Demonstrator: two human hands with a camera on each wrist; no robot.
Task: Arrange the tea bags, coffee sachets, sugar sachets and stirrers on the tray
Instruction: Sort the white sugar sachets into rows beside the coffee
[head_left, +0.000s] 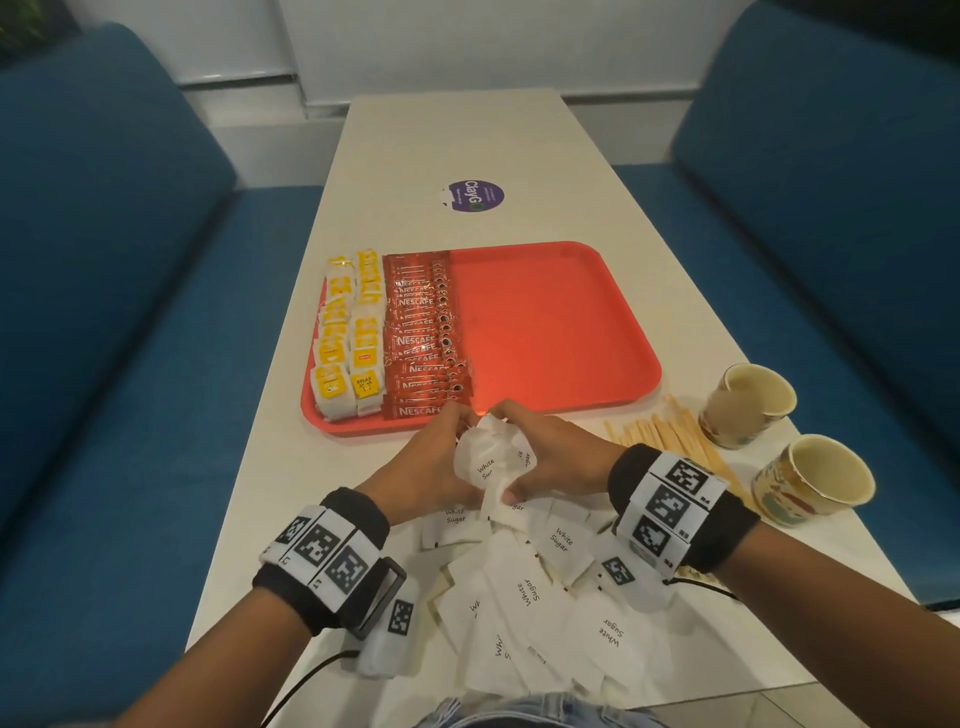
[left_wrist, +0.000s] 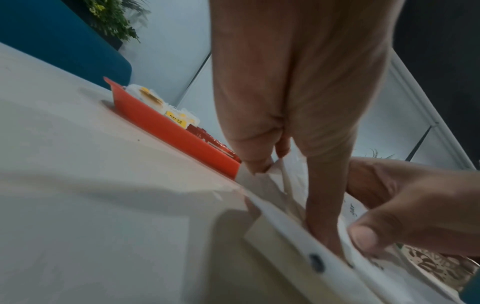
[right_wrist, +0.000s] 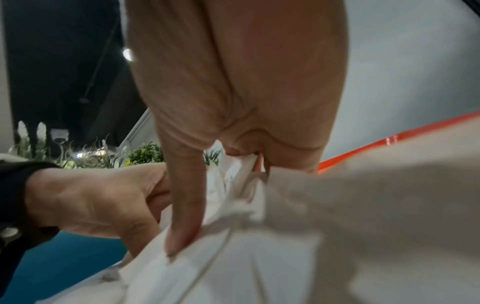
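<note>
A red tray (head_left: 550, 322) lies mid-table, with yellow-tagged tea bags (head_left: 345, 338) in two columns at its left edge and red coffee sachets (head_left: 423, 338) stacked beside them. Just in front of the tray both hands hold one bunch of white sugar sachets (head_left: 491, 460) between them. My left hand (head_left: 431, 462) grips the bunch from the left, my right hand (head_left: 545, 452) from the right. More sugar sachets (head_left: 540, 597) lie scattered near the table's front edge. Wooden stirrers (head_left: 670, 431) lie to the right of my right hand. In the wrist views fingers press into the white sachets (right_wrist: 233, 236).
Two paper cups (head_left: 748, 405) (head_left: 815, 480) stand at the right, beside the stirrers. A purple round sticker (head_left: 475, 196) sits beyond the tray. Blue sofa seats (head_left: 104, 312) flank the white table (head_left: 311, 467). The right part of the tray holds nothing.
</note>
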